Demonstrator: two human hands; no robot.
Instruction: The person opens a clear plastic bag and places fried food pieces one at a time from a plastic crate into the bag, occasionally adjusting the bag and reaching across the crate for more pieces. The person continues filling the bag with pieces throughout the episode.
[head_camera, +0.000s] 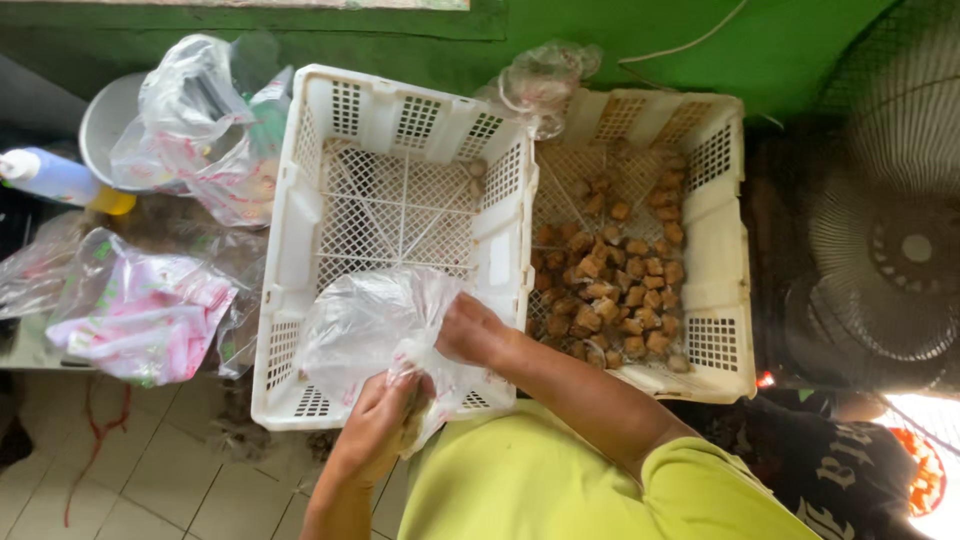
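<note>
I see my left hand low in the middle of the frame, fingers curled shut around the bottom edge of a clear plastic bag. My right hand sits just above and to the right of it, fingers pinched closed on the bag's right edge. The bag hangs crumpled over the near side of a white lattice crate at the centre of the frame; that crate holds only a couple of small brown pieces near its far right corner. Touching it on the right is a second white crate, its floor strewn with brown fried cubes. At the left edge lie loose printed plastic bags, and in the upper left a white basin and a blue bottle with a yellow base. A dark fan grille fills the right edge.
</note>
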